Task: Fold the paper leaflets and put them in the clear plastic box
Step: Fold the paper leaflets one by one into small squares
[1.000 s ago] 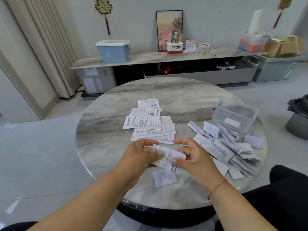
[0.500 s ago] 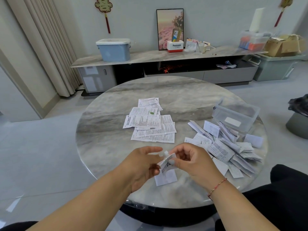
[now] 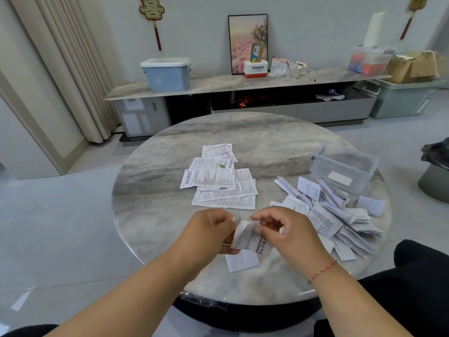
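Over the near part of the round marble table [image 3: 155,205], my left hand [image 3: 209,235] and my right hand [image 3: 286,234] both pinch one printed paper leaflet [image 3: 247,238], which is partly folded and tented between them. A small folded white paper [image 3: 243,261] lies on the table just under it. A stack of flat unfolded leaflets [image 3: 218,183] lies at the table's middle. A heap of folded leaflets [image 3: 330,215] spreads to the right. The clear plastic box [image 3: 345,169] stands open at the far right, beyond that heap.
A black seat [image 3: 418,276] is at my right. Beyond the table runs a low marble cabinet [image 3: 218,83] with a blue bin [image 3: 167,74], a framed picture and boxes. Curtains hang at the left. A dark stool [image 3: 435,176] stands on the floor at the right.
The leaflet was stretched wide between my hands a second ago. It has been folded narrower, and it now stands tented with both hands pinching it closer together.
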{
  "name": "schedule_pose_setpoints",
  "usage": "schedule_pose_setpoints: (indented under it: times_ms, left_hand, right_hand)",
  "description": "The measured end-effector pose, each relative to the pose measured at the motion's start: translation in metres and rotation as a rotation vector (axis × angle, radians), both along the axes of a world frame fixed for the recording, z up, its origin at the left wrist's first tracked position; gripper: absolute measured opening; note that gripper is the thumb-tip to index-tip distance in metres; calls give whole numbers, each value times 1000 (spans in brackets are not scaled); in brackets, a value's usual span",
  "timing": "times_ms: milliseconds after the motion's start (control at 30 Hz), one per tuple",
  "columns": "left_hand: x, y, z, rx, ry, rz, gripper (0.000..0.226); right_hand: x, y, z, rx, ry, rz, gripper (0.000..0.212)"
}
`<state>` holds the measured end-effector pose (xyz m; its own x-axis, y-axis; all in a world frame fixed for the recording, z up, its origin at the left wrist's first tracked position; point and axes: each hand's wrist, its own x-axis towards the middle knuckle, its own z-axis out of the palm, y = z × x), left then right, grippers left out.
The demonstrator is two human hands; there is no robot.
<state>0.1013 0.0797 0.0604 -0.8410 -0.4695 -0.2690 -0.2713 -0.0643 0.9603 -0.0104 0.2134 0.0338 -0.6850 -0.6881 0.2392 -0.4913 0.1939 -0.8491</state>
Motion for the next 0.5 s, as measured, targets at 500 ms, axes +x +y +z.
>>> schedule_pose_setpoints:
  times_ms: [500]
  left_hand:
    - [-4, -3, -16, 174, 90, 314, 37]
  right_hand:
    - [0, -6, -10, 19, 508, -54, 21]
